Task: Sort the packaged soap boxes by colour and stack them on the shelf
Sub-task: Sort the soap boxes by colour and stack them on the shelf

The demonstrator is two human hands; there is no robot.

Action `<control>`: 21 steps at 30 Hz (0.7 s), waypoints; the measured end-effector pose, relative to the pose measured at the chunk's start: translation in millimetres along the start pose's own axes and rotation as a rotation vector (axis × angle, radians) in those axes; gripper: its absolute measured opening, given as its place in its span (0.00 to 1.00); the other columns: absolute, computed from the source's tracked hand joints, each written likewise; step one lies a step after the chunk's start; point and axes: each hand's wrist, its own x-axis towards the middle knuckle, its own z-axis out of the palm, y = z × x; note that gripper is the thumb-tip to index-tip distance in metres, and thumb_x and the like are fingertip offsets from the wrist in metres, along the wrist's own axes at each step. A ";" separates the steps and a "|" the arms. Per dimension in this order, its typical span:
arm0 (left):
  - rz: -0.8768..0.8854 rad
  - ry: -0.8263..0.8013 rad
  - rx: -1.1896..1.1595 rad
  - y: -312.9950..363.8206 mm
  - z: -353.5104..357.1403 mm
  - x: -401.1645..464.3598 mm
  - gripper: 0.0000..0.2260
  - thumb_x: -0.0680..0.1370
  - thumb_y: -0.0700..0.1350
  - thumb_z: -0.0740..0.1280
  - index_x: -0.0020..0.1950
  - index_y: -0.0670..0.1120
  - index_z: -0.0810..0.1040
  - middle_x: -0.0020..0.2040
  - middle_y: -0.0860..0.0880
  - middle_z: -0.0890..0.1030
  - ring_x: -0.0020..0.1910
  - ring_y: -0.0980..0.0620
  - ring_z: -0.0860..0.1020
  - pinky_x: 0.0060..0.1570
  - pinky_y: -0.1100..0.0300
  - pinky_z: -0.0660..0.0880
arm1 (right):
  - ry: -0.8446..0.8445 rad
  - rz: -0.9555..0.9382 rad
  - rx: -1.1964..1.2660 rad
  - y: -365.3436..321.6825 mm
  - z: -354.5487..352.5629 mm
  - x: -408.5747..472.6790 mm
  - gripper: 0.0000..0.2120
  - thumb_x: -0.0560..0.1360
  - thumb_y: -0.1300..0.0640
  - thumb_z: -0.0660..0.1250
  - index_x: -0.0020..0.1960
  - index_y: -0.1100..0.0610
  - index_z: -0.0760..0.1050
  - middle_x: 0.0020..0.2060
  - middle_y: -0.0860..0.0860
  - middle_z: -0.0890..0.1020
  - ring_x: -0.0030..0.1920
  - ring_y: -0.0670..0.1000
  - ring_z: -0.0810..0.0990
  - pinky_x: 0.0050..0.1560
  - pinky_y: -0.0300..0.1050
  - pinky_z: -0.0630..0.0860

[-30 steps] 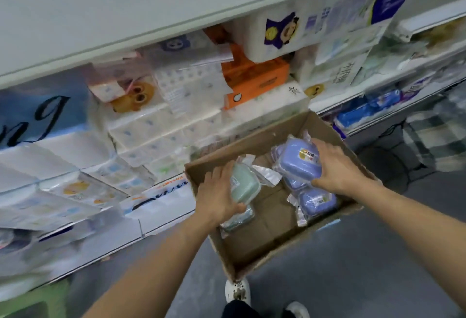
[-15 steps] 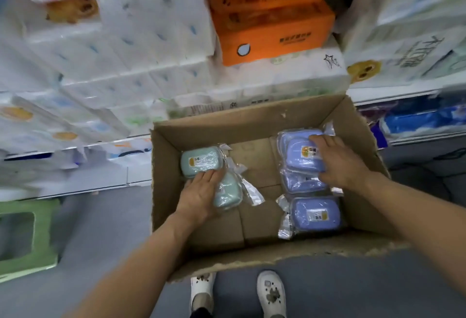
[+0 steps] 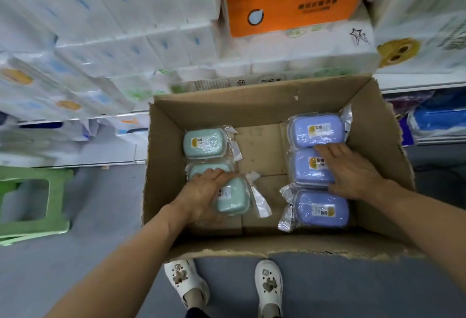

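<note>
An open cardboard box [image 3: 252, 100] holds two columns of wrapped soap boxes. On the left are three green ones: far [image 3: 204, 142], middle [image 3: 199, 167] and near [image 3: 234, 201]. On the right are three blue ones: far [image 3: 316, 129], middle [image 3: 307, 168] and near [image 3: 322, 209]. My left hand [image 3: 201, 194] lies flat inside the box, palm against the near green box and fingers over the middle one. My right hand [image 3: 353, 171] rests with straight fingers across the middle blue box, fingertips touching the far blue one.
Shelves behind the box are packed with white tissue packs [image 3: 126, 27] and an orange carton [image 3: 290, 2]. A green plastic stool [image 3: 32, 201] stands on the grey floor to the left. My white shoes [image 3: 186, 282] are just below the box's torn near edge.
My left hand has lowered the green box it held into the near left spot. My right hand has put its blue box down and slid onto the middle one. The view has tilted down.
</note>
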 end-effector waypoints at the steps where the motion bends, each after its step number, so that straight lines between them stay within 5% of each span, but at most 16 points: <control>1: -0.032 0.080 0.001 -3.1 -3.5 1.5 0.46 0.65 0.62 0.76 0.78 0.53 0.59 0.71 0.50 0.68 0.69 0.47 0.67 0.67 0.48 0.65 | 0.016 0.018 -0.039 0.6 1.1 -0.7 0.47 0.69 0.50 0.72 0.78 0.53 0.47 0.72 0.51 0.60 0.72 0.53 0.60 0.68 0.45 0.64; 4: -0.191 0.206 0.068 -15.9 -13.8 14.4 0.46 0.66 0.60 0.77 0.78 0.52 0.58 0.71 0.50 0.66 0.69 0.46 0.66 0.64 0.48 0.65 | 0.013 0.073 -0.102 0.2 5.8 2.3 0.47 0.69 0.53 0.72 0.78 0.54 0.46 0.73 0.52 0.58 0.73 0.53 0.58 0.70 0.46 0.64; 7: -0.277 0.162 0.082 -28.0 -16.7 32.4 0.45 0.70 0.56 0.76 0.79 0.52 0.53 0.74 0.50 0.63 0.72 0.46 0.62 0.68 0.47 0.63 | -0.002 0.109 -0.126 -1.5 13.9 5.6 0.46 0.70 0.56 0.71 0.78 0.56 0.46 0.74 0.54 0.57 0.75 0.55 0.56 0.72 0.48 0.63; 14: -0.287 0.217 0.128 -46.1 -24.2 47.5 0.43 0.71 0.57 0.75 0.79 0.53 0.54 0.73 0.51 0.65 0.72 0.47 0.63 0.68 0.47 0.63 | 0.027 0.138 -0.150 -5.4 17.3 2.5 0.46 0.70 0.49 0.69 0.79 0.56 0.46 0.73 0.55 0.58 0.74 0.57 0.58 0.68 0.51 0.64; 21: -0.267 0.312 0.087 -54.1 -45.8 73.7 0.38 0.72 0.42 0.74 0.78 0.48 0.59 0.75 0.48 0.65 0.74 0.45 0.62 0.71 0.46 0.62 | 0.102 0.170 -0.111 -9.3 20.0 5.0 0.40 0.70 0.54 0.71 0.77 0.58 0.55 0.74 0.56 0.60 0.73 0.58 0.60 0.68 0.53 0.67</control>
